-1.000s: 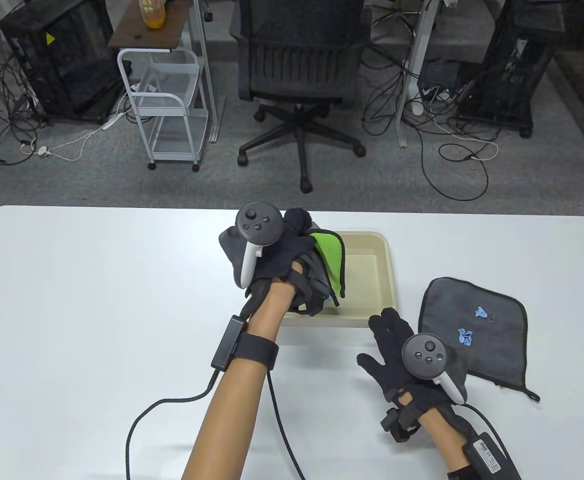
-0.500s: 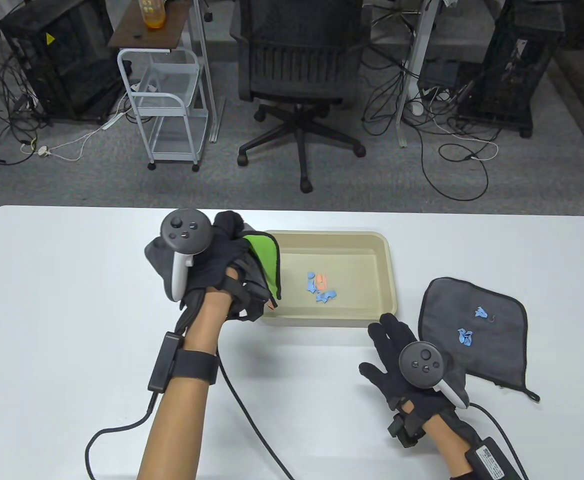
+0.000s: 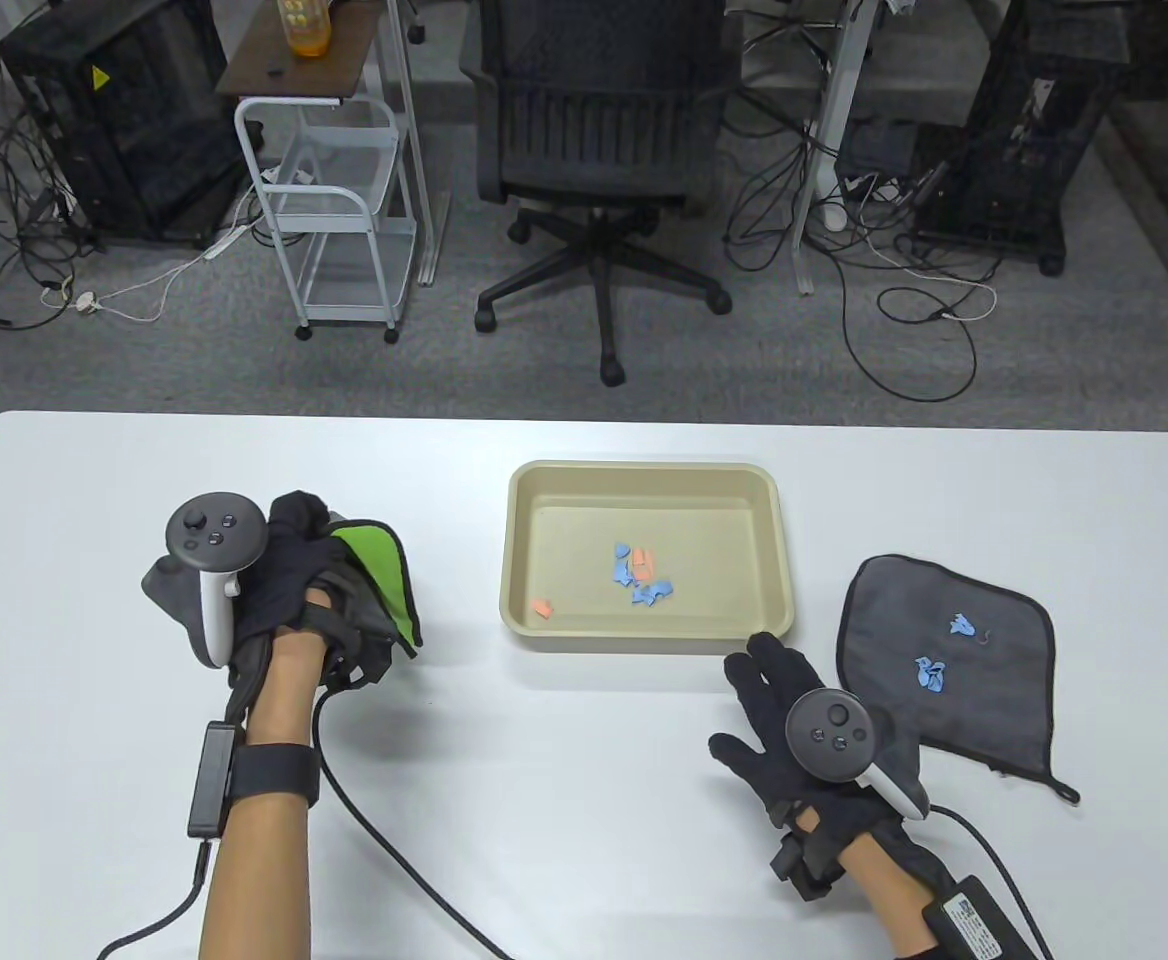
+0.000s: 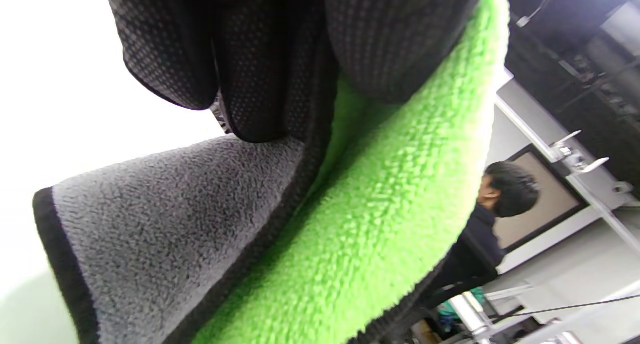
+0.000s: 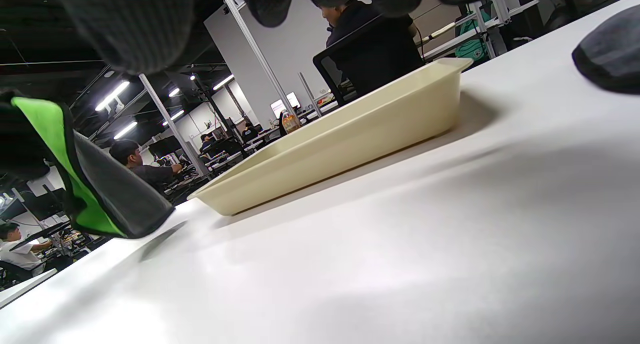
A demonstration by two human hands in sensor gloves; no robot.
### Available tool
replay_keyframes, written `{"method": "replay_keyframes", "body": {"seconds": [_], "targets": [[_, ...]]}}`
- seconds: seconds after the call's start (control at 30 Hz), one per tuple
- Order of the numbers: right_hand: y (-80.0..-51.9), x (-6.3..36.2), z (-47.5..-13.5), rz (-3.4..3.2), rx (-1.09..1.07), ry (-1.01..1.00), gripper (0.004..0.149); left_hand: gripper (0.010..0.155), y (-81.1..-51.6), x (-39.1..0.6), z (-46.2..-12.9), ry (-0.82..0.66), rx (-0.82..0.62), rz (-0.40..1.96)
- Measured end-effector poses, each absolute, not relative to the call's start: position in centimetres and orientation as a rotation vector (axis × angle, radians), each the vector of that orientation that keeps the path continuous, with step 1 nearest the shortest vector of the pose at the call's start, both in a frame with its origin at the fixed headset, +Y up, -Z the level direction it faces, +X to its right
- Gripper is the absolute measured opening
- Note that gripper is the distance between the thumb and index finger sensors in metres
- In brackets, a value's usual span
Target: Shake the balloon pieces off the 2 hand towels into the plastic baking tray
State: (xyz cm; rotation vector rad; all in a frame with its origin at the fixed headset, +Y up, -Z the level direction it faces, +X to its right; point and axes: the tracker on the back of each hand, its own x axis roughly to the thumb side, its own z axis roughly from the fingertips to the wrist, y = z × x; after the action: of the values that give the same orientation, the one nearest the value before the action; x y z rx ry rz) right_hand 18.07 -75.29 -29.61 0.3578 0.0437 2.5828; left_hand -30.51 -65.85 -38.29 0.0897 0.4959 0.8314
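My left hand point(image 3: 289, 575) grips a bunched green-and-grey hand towel point(image 3: 374, 580) above the table, left of the beige plastic baking tray point(image 3: 514, 560). The same towel point(image 4: 380, 199) fills the left wrist view under my curled fingers point(image 4: 250, 59). Several blue and orange balloon pieces point(image 3: 641, 577) lie in the tray, one orange piece point(image 3: 543, 607) near its front left corner. A second grey hand towel point(image 3: 964, 670) lies flat to the right of the tray with two blue balloon pieces point(image 3: 932, 673) on it. My right hand point(image 3: 774, 700) rests open, fingers spread, beside that towel's left edge.
An office chair point(image 3: 599, 130), a white wire cart point(image 3: 329, 200) and floor cables stand beyond the table's far edge. In the right wrist view the tray point(image 5: 350, 139) sits ahead, with the held towel point(image 5: 85, 184) hanging at left.
My left hand has carried the green towel leftward, off the tray and out over the bare table. The pieces in the tray came into view. The right hand barely moved.
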Motion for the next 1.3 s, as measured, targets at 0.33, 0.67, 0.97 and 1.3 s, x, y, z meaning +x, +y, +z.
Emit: {"method": "replay_keyframes", "body": {"seconds": [0.33,0.67,0.97,1.3], "targets": [[-75.5,17.8,-29.6,2.605,0.367,0.055,0.079,0.043,-74.7,-30.9,-38.1,0.500,-0.108,0.539],[-75.4,17.8,-29.6,2.613,0.358,0.079,0.079,0.046,-78.0,-30.0,-37.9,0.468,-0.221,0.414],[-75.4,17.6,-29.6,2.607,0.372,0.078,0.079,0.058,-75.5,-31.4,-36.3,0.417,-0.236,0.522],[-74.7,16.8,-29.2,2.582,0.411,0.035,0.079,0.066,-68.4,-28.3,-33.0,0.156,-0.084,0.676]]}}
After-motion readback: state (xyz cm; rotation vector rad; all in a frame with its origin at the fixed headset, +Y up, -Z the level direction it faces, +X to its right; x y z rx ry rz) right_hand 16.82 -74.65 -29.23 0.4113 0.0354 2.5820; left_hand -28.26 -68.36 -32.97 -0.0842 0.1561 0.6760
